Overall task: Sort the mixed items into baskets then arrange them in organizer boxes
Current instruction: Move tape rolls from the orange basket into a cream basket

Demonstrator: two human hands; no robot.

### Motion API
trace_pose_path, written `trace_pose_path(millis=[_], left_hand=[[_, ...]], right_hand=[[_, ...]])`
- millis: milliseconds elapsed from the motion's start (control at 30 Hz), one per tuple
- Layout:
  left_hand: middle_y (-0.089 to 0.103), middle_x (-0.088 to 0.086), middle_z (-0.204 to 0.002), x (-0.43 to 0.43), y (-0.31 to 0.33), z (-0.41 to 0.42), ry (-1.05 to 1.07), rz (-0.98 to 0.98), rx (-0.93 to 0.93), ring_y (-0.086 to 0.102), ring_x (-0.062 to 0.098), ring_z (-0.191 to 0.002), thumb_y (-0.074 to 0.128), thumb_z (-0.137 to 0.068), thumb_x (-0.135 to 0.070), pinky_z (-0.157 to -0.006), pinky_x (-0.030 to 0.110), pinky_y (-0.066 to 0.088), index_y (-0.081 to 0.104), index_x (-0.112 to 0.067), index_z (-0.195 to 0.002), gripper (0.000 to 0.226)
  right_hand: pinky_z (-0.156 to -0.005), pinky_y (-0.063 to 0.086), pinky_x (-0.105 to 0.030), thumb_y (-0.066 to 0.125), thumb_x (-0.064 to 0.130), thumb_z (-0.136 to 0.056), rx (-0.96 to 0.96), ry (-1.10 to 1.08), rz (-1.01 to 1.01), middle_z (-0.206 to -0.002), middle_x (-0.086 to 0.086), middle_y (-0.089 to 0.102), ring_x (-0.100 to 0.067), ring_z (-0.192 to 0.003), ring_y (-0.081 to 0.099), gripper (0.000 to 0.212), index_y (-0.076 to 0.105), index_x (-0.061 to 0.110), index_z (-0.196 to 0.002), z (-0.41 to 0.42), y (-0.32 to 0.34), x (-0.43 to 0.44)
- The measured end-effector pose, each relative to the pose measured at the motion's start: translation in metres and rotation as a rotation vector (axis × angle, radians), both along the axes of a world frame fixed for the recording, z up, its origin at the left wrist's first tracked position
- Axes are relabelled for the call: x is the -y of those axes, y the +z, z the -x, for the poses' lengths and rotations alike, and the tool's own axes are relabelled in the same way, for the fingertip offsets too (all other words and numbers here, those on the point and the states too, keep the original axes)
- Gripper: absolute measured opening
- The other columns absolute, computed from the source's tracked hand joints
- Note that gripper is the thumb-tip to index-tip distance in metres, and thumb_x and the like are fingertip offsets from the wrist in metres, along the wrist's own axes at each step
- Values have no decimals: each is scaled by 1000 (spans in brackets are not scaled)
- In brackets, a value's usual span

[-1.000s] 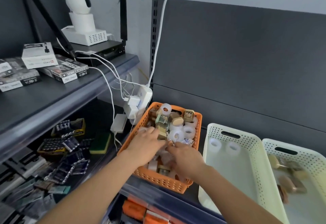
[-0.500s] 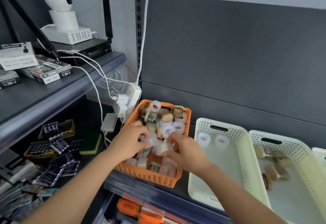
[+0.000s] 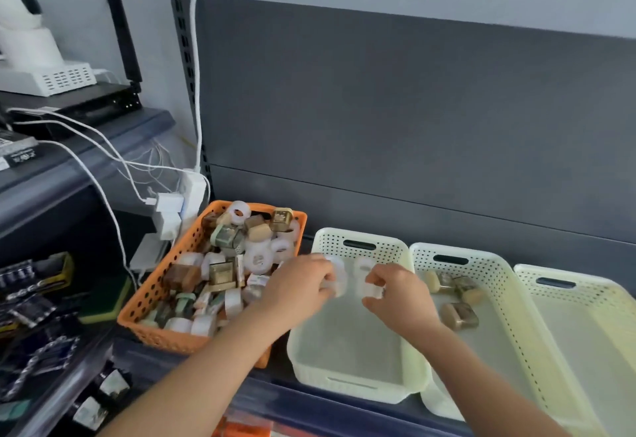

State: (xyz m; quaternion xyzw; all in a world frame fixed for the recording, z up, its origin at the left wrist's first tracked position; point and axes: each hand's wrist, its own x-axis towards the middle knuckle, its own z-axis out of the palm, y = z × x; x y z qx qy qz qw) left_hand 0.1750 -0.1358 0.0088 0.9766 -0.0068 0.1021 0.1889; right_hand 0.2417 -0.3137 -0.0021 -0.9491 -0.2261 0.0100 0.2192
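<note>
Left hand (image 3: 303, 287) curls its fingers round a white tape roll (image 3: 339, 283); right hand (image 3: 401, 299) pinches a second roll (image 3: 371, 288). Both hover over the first cream basket (image 3: 358, 390), beside the orange basket (image 3: 151, 302).

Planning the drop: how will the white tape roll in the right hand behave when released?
Likely light: the right hand merely pinches the white tape roll. Round, so it may roll; the cream basket has walls to stop it.

dark shelf (image 3: 344, 414) carries row: orange basket (image 3: 155, 299) at left, then first cream basket (image 3: 361, 240), second cream basket (image 3: 481, 261), third cream basket (image 3: 585, 285), close side by side.
</note>
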Motion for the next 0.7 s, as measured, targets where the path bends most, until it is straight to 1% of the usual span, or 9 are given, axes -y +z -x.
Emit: trace_pose_path(millis=[100,167,233,333,400,467,533,633,700], left_hand=[[59,5,-107,20,-11,-16,-1,-238,-129,58,28,-98,50,-87,-7,-74,36,46,62,-12,-101,19],[58,10,-113,27,-19,-21,-16,-358,-228,59,34,-103,45,-85,4,-75,38,47,60,-8,-112,33],[56,10,-123,30,-27,-23,-66,-471,-277,55,34,-110,43,-88,4,-86,39,46,55,-8,-126,42],[47,10,-139,30,-32,-20,-147,-583,-278,46,31,-122,39,-92,1,-104,37,33,43,-8,-139,48],[40,8,-147,28,-29,-17,-191,-575,-261,40,29,-128,38,-92,2,-109,36,25,42,-6,-141,50],[43,9,-142,25,-24,-12,-210,-537,-208,40,28,-127,40,-91,3,-107,34,27,46,-4,-137,48],[51,9,-128,20,-17,-7,-218,-502,-133,42,25,-121,44,-88,3,-103,33,31,51,-6,-131,44],[52,4,-119,4,-10,4,-188,-494,-71,40,21,-119,50,-89,-4,-101,33,34,57,-12,-121,33],[54,0,-114,-11,-4,16,-131,-480,-43,43,19,-116,50,-89,-9,-97,34,39,61,-14,-113,27]], right_hand=[[-71,45,-25,64,14,-80,24,17,128,-112,2,58,-21,-92,60,30,61,21,-109,-6,-10,7],[-76,47,-28,62,18,-86,16,47,248,-116,-1,56,-24,-98,60,28,60,18,-114,-10,-14,7],[-84,49,-31,57,25,-91,-5,94,364,-119,-3,57,-25,-107,58,30,59,18,-120,-11,-18,6],[-84,47,-32,50,29,-96,-8,151,460,-121,-5,57,-26,-111,55,30,56,18,-123,-12,-24,5],[-81,46,-31,48,29,-96,1,170,484,-120,-5,57,-25,-111,55,29,56,18,-122,-12,-24,4],[-82,46,-31,49,31,-96,1,173,479,-118,-5,56,-25,-111,55,28,57,18,-119,-12,-23,3],[-83,47,-31,51,29,-94,3,172,454,-117,-4,56,-24,-110,55,26,59,18,-116,-11,-21,1],[-86,50,-32,48,16,-91,41,204,391,-117,-3,59,-22,-112,54,29,61,21,-116,-6,-16,-7],[-84,50,-32,47,16,-90,78,246,328,-116,-2,60,-22,-111,54,33,62,24,-117,1,-11,-17]])
